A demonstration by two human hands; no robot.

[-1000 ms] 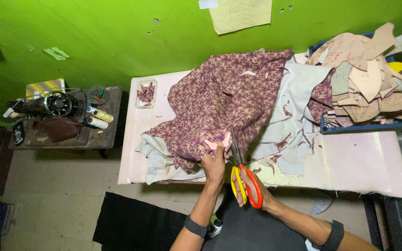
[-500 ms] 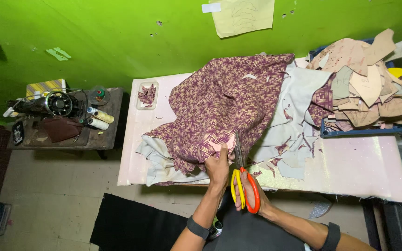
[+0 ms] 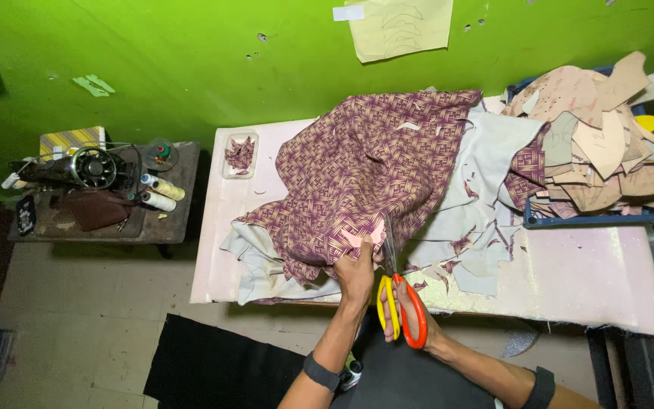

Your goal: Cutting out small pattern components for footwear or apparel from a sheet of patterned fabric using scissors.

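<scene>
My right hand [image 3: 406, 314] is wrapped tight around the scissors [image 3: 399, 299], with my fingers through the yellow and orange handles. The shiny blades poke up into the edge of the patterned purple cloth [image 3: 365, 170]. My left hand [image 3: 357, 269] sits just beside the blades and pinches the cloth edge, holding it flat.

The purple cloth is spread in a big heap over the pink cutting table [image 3: 569, 273]. Pale grey cloth [image 3: 486, 163] lies under it and sticks out on both sides. Little cut scraps [image 3: 467, 246] are sprinkled on the table next to my right hand (they are near the blades, but not under them).

Far right, a blue tray [image 3: 592, 220] is stacked high with tan paper pattern pieces [image 3: 599, 136]. At the table's back left corner is a small clear tray [image 3: 240, 154] with purple bits inside.

Well off to the left stands a dark little table [image 3: 175, 220] with a black sewing machine [image 3: 77, 168] and spools of thread [image 3: 159, 193]. A paper pattern sheet [image 3: 403, 26] is taped to the green wall [image 3: 191, 68].
</scene>
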